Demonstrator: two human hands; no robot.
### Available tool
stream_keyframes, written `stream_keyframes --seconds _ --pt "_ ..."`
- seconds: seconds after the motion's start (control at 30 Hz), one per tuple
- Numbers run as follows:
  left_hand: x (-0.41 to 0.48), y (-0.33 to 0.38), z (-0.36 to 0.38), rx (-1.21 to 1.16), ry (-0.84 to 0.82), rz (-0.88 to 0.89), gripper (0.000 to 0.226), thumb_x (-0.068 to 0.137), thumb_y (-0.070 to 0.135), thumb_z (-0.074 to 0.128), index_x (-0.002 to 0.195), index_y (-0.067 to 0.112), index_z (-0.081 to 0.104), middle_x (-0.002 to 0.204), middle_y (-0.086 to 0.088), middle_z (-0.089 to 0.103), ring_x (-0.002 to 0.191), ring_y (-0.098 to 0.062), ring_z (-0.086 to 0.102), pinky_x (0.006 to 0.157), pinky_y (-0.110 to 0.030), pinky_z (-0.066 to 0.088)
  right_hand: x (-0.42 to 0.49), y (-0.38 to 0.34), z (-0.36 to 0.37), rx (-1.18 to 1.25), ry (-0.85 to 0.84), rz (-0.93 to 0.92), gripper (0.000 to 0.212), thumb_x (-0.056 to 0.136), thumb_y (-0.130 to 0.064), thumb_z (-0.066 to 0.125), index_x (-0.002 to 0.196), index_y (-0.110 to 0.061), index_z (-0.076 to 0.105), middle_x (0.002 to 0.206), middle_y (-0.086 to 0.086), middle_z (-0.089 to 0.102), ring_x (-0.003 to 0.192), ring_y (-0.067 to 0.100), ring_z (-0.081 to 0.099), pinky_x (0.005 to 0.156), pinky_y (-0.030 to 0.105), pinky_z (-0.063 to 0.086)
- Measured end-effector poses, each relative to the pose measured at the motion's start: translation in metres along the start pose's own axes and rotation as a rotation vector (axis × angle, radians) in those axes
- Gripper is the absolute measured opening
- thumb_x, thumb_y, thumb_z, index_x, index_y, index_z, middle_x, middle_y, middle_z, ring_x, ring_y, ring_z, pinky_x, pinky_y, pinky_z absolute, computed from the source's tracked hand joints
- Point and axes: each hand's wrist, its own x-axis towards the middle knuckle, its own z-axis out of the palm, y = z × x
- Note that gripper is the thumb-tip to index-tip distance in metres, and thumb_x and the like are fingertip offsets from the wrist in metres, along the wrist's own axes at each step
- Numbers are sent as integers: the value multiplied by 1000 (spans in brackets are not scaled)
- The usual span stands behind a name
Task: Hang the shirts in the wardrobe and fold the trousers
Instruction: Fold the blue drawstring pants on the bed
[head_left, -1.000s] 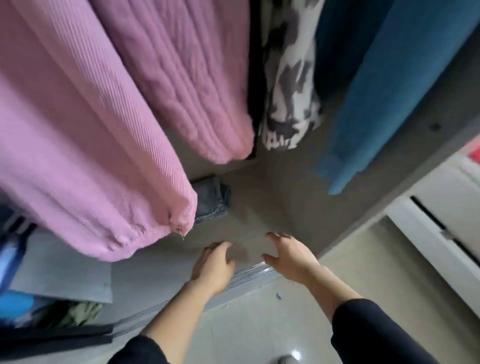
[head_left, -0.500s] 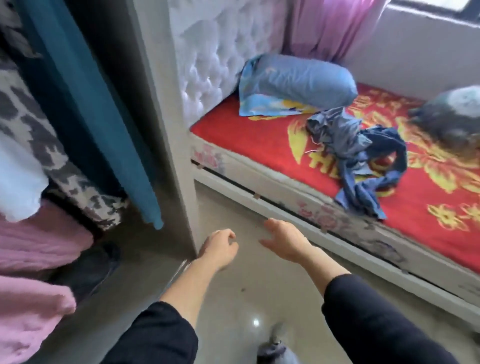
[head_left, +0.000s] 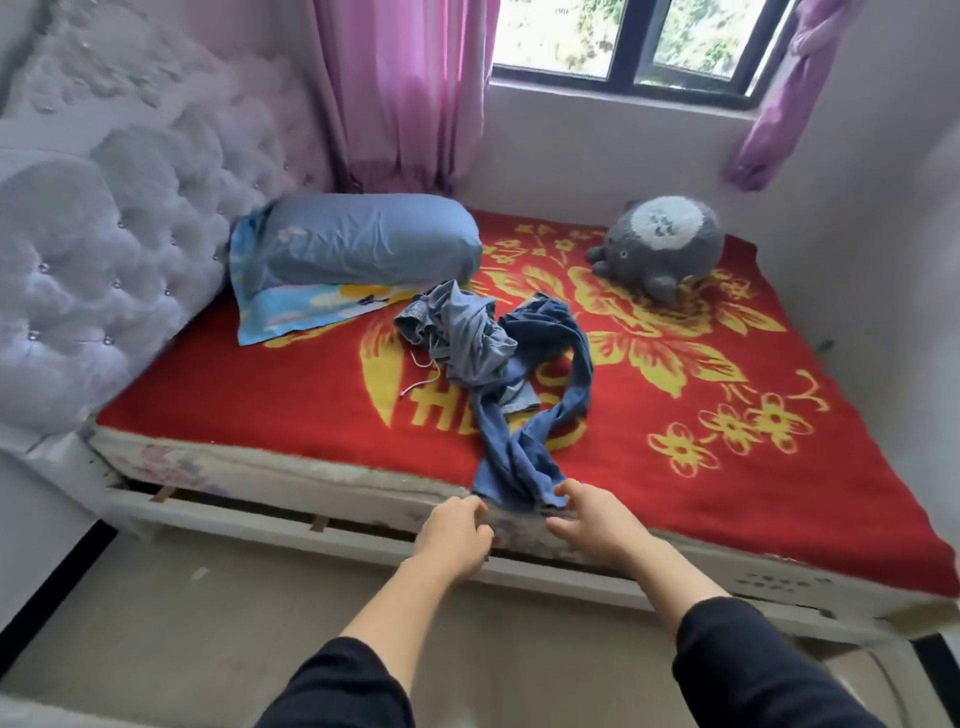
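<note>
I judge folding not yet begun (no wardrobe in view): the trousers (head_left: 498, 364) lie crumpled on the bed (head_left: 260, 415), one leg trailing to its near edge, where my left hand (head_left: 454, 540) and right hand (head_left: 597, 525) hover, loosely curled, empty.

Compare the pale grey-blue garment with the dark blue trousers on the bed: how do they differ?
The pale garment is grey-blue; the dark trousers are a deeper denim blue. The pale garment is bunched in a heap, a white drawstring trailing out; the dark trousers stretch to the near edge of the red blanket, ending near the left hand and right hand. Both lie unfolded, overlapping, on that blanket.
</note>
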Motion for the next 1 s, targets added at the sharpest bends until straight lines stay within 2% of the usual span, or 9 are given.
stream_keyframes --seconds 0.1,0.3,0.4,0.53,0.73,0.83,0.93,1.0 --pt "41 32 2 2 -13 8 37 90 25 46 126 21 55 129 -3 54 118 -21 51 97 -37 45 35 33 -33 29 15 42 51 89 -40 58 134 -18 46 127 4 58 114 22 55 88 31 44" --pt "132 62 -16 43 22 -12 35 89 23 48 122 21 58 125 -4 57 115 -23 54 93 -32 44 122 54 -68 54 3 13 49 89 -35 58 132 -13 48 128 8 58 116 24 55 93 32 44" --pt "184 68 -26 44 36 -31 35 89 25 48 123 23 57 127 -2 56 117 -21 53 95 -33 44 174 53 -80 71 -19 -9 53 90 -35 57 137 -13 45 134 6 55 121 22 53 95 31 44" --pt "268 70 -37 43 27 -50 36 90 24 47 124 21 55 127 -3 54 117 -22 53 97 -34 44 258 55 -96 64 -29 -13 51 90 -36 56 134 -15 46 129 6 56 118 22 53 92 29 43" --pt "415 60 -46 -7 -1 -121 37 89 22 49 125 22 54 130 -3 52 120 -20 50 99 -32 41 396 63 -103 52 -114 63 51 89 -37 54 135 -17 44 133 4 53 119 20 52 95 30 43" --pt "477 48 -49 -72 40 -177 44 88 21 50 132 20 48 133 -6 48 122 -22 47 101 -34 40 462 65 -97 36 -143 75 51 89 -38 53 135 -17 44 130 4 53 119 20 51 93 29 41" --pt "527 31 -50 -130 106 -226 56 90 22 53 143 13 36 145 -9 39 133 -26 37 109 -35 31 515 61 -83 29 -185 55 49 89 -37 52 133 -17 44 122 4 55 112 22 53 87 30 41" --pt "554 20 -52 -155 153 -266 67 91 28 55 148 11 26 151 -12 30 138 -29 30 112 -36 26 544 56 -72 38 -218 45 49 90 -37 52 134 -18 42 127 5 53 115 22 53 91 32 42"
